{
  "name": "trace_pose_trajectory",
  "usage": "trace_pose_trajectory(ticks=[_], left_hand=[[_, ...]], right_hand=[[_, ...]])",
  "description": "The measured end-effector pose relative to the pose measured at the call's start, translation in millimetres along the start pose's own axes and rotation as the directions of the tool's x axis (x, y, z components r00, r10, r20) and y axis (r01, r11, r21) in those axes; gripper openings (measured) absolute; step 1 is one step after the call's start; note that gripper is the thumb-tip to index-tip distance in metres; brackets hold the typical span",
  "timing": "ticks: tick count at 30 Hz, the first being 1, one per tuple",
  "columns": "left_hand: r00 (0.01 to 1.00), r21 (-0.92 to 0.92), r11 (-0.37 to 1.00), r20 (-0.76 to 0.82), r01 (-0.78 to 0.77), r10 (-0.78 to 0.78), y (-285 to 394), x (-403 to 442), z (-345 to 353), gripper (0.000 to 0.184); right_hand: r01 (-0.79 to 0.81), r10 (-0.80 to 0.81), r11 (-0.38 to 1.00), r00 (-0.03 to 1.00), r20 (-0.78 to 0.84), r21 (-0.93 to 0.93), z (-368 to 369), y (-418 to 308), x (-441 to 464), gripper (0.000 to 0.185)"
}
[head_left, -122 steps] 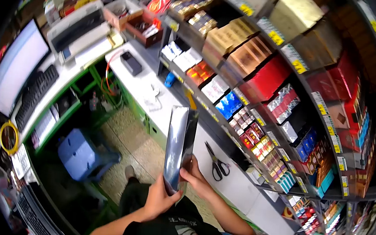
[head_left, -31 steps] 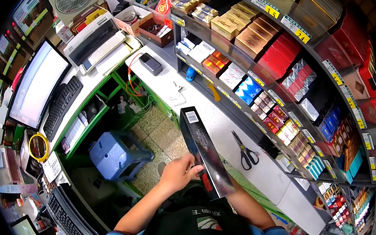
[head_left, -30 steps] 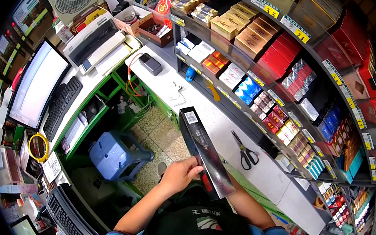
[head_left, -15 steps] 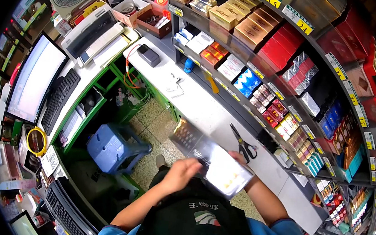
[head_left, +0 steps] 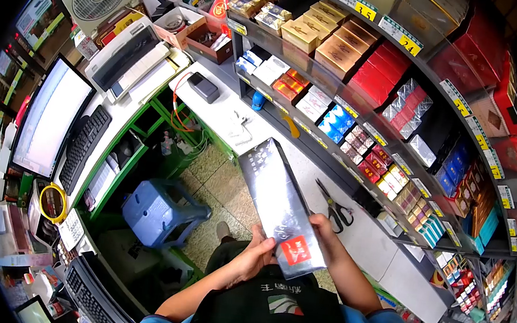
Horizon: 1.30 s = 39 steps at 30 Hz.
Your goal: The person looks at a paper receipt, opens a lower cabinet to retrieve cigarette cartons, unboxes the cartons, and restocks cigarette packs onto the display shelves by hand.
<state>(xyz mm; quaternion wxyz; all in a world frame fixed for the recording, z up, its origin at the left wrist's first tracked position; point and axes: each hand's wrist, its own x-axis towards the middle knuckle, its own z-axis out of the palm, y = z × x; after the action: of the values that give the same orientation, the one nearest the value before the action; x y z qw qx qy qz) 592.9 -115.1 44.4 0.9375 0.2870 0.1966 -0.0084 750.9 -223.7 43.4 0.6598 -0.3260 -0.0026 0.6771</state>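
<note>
A long silver cigarette carton (head_left: 279, 205) with a red label near its lower end is held in front of my apron, tilted, with its far end toward the counter. My left hand (head_left: 253, 255) grips the lower left edge, thumb on the top face. Around the right edge, the fingers of my right hand (head_left: 325, 235) are closed, partly hidden by the carton. A pair of black-handled scissors (head_left: 337, 212) lies on the white counter (head_left: 382, 255), just beyond my right hand.
Shelves of cigarette packs (head_left: 339, 123) rise behind the counter on the right. A blue plastic stool (head_left: 160, 214) stands on the floor to the left. Beyond it, a green-framed desk holds a monitor (head_left: 46, 118), a keyboard (head_left: 84, 148) and a printer (head_left: 127, 57).
The carton has turned from a blurred, more level pose to one pointing away from me, and its red label now shows. Both hands keep hold of it; my left hand has shifted slightly.
</note>
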Motion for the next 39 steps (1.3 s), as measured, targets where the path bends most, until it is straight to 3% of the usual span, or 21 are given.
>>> trace_pose_trajectory(ticks=[1,4,5,7,9,10,11,13,17,19,21,22,23,25,26,28,29,33,35,36,39], left_hand=[[0.987,0.002,0.997,-0.141,0.073,-0.072,8.0,0.9,9.0,0.067],[0.958,0.193,0.98,-0.286,0.058,-0.001,2.6,7.0,4.9,0.064],[0.938,0.369,0.922,-0.261,-0.122,0.228,-1.3,8.6,0.6,0.062],[0.83,0.578,0.738,-0.175,-0.349,0.53,-6.7,15.6,-11.9,0.058],[0.745,0.876,0.425,-0.125,-0.228,0.656,11.0,10.9,7.8,0.051],[0.744,0.895,0.398,-0.124,-0.202,0.657,11.2,11.2,6.3,0.044],[0.743,0.894,0.397,-0.121,-0.206,0.659,8.2,14.6,3.6,0.044],[0.734,0.716,0.603,-0.19,-0.351,0.652,1.4,21.3,-2.6,0.031],[0.875,0.363,0.881,-0.259,-0.304,0.409,16.2,13.5,-7.4,0.01],[0.855,0.51,0.824,-0.286,-0.247,0.433,21.3,13.0,-13.7,0.011],[0.868,0.386,0.888,-0.318,-0.249,0.382,33.2,8.7,-6.5,0.017],[0.878,0.223,0.936,-0.341,-0.271,0.335,35.5,9.6,-5.7,0.017],[0.889,0.054,0.957,-0.358,-0.285,0.285,37.4,10.4,-4.6,0.017],[0.943,-0.07,0.973,-0.269,-0.222,0.196,41.1,9.9,1.2,0.016],[0.98,-0.188,0.972,-0.164,-0.143,0.112,42.9,9.2,6.5,0.016],[0.96,-0.109,0.988,-0.27,-0.108,0.075,39.2,8.8,17.5,0.017],[0.947,-0.068,0.989,-0.302,-0.131,0.104,34.2,9.1,14.9,0.018],[0.961,-0.013,0.998,-0.271,-0.066,0.06,28.0,2.9,-3.9,0.022],[0.996,0.107,0.994,-0.076,-0.038,0.046,23.7,1.6,-10.4,0.023],[0.995,0.242,0.97,-0.087,-0.029,0.052,17.3,5.2,-10.2,0.023],[0.998,0.316,0.948,-0.037,-0.039,0.053,6.4,12.9,-4.0,0.021]], right_hand=[[-0.027,0.018,0.995,0.996,-0.089,-0.101,7.6,-4.2,-3.4,0.071],[0.197,-0.168,0.855,0.98,0.103,-0.48,-22.0,-5.8,16.4,0.07],[0.225,-0.177,0.782,0.974,0.139,-0.581,-23.9,-14.2,19.7,0.07],[0.184,-0.202,0.83,0.979,0.025,-0.526,-3.6,-23.5,15.0,0.059],[0.12,-0.159,0.911,0.985,-0.069,-0.394,-17.3,-10.7,29.6,0.054],[0.147,-0.257,0.879,0.948,-0.19,-0.453,-16.1,-2.2,35.5,0.051],[0.288,-0.442,0.837,0.858,-0.263,-0.466,-7.6,5.5,39.9,0.051],[0.367,-0.477,0.871,0.792,-0.382,-0.326,-5.5,14.0,50.1,0.051],[0.237,-0.324,0.931,0.885,-0.335,-0.276,-19.2,4.7,49.3,0.055],[0.228,-0.315,0.933,0.892,-0.326,-0.279,-17.2,6.2,52.8,0.061],[0.226,-0.308,0.934,0.9,-0.307,-0.275,1.9,0.3,50.3,0.065],[0.103,-0.126,0.979,0.984,-0.124,-0.175,-18.6,1.3,52.7,0.068],[0.019,-0.066,0.996,0.84,0.538,0.092,-17.2,-7.2,54.3,0.069],[0.06,-0.007,0.957,0.983,0.184,-0.284,-4.2,-3.1,47.7,0.072],[0.1,-0.091,0.946,0.995,0.044,-0.309,30.5,-7.3,35.1,0.065],[-0.046,0.034,0.977,0.997,-0.062,-0.209,-3.8,11.7,54.4,0.053],[0.024,-0.061,0.954,0.992,-0.113,-0.299,-1.7,12.7,55.8,0.051],[-0.011,0.006,0.854,1.0,-0.012,-0.521,-0.3,-6.1,30.7,0.061],[-0.005,0.027,0.899,0.999,0.044,-0.438,-3.7,-12.1,23.6,0.056],[-0.033,0.045,0.964,0.998,0.04,-0.264,-3.3,-12.7,20.8,0.063],[-0.177,0.178,0.962,0.984,-0.012,-0.206,-8.0,-11.0,26.3,0.067]])
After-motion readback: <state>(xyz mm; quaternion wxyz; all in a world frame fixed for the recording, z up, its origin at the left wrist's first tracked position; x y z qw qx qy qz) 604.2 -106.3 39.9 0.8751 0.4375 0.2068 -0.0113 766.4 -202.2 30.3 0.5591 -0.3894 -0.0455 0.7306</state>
